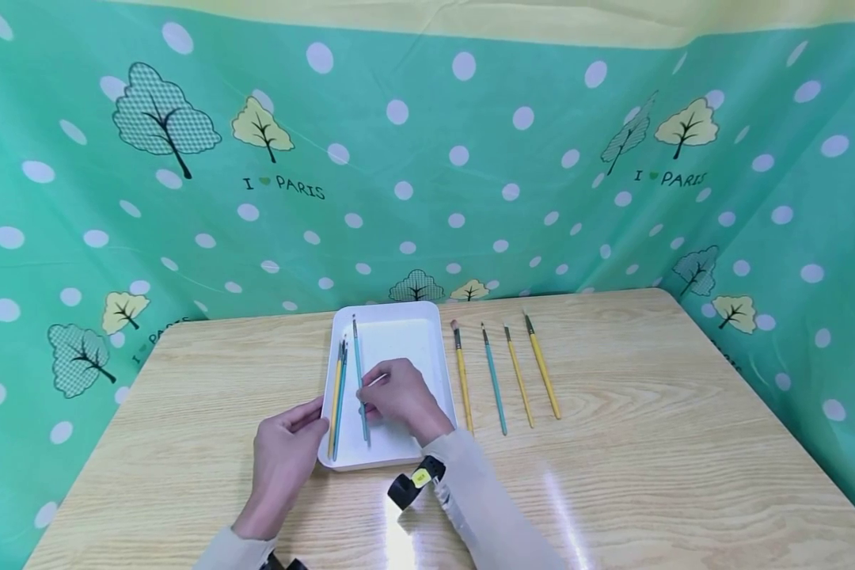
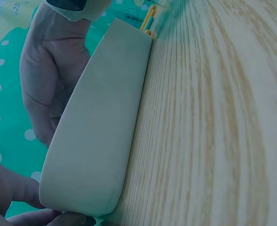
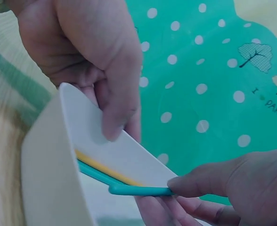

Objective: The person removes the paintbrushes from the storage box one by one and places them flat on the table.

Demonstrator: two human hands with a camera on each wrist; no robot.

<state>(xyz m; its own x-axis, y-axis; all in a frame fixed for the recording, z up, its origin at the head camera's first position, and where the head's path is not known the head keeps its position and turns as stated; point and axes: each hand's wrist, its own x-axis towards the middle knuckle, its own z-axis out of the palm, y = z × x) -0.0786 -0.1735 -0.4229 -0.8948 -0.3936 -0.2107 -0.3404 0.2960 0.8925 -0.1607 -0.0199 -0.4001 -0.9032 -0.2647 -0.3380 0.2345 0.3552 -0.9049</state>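
A white rectangular tray (image 1: 409,336) stands on the wooden table. My left hand (image 1: 288,451) holds its left wall, with the thumb at the rim. Over the inside of the tray, my right hand (image 1: 402,396) pinches a teal paintbrush (image 1: 358,352), its bristles pointing to the far side. In the right wrist view, the rounded handle end of this teal paintbrush (image 3: 141,190) sticks out from the thumb and fingers. Along the left wall, close to my left hand, lie a yellow paintbrush (image 1: 336,396) and a teal one (image 1: 340,404), side by side.
Right of the tray several paintbrushes lie in a spaced row: a yellow one with a broad tip (image 1: 462,372), a teal one (image 1: 494,380), a slim yellow one (image 1: 518,376) and a thicker yellow one (image 1: 541,364). A green dotted cloth (image 1: 427,222) hangs behind the table.
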